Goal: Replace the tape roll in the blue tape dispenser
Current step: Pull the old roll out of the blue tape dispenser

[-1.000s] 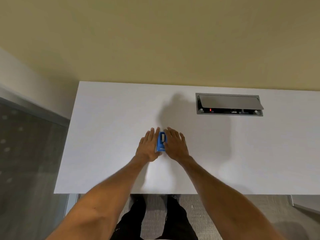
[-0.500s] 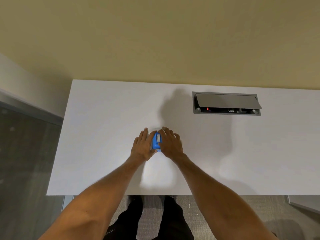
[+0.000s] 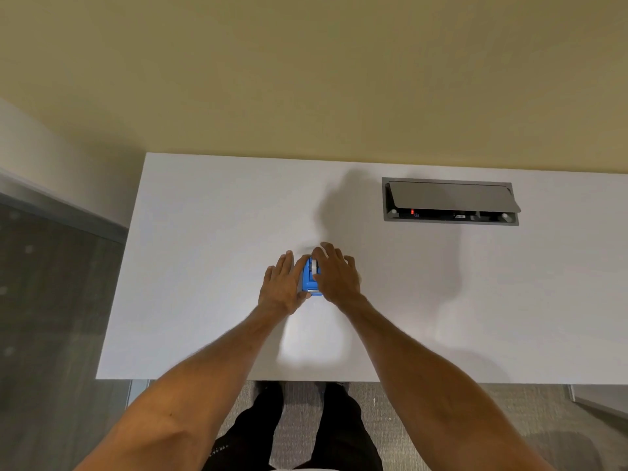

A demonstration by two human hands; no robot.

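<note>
A small blue tape dispenser (image 3: 309,279) stands on the white table (image 3: 204,266), near its middle. A strip of pale tape roll (image 3: 314,264) shows at the dispenser's top. My left hand (image 3: 282,287) presses against its left side with the fingers stretched forward. My right hand (image 3: 336,275) lies over its right side and top, fingers curled across the far end. Most of the dispenser is hidden between the two hands.
A grey cable box (image 3: 450,202) with a half-raised lid is set into the table at the back right. A beige wall rises behind the table. The table's near edge runs just above my legs (image 3: 299,430), and grey floor lies to the left.
Both hands have closed in on the dispenser. My right hand's fingers have moved over its top, covering more of it than before.
</note>
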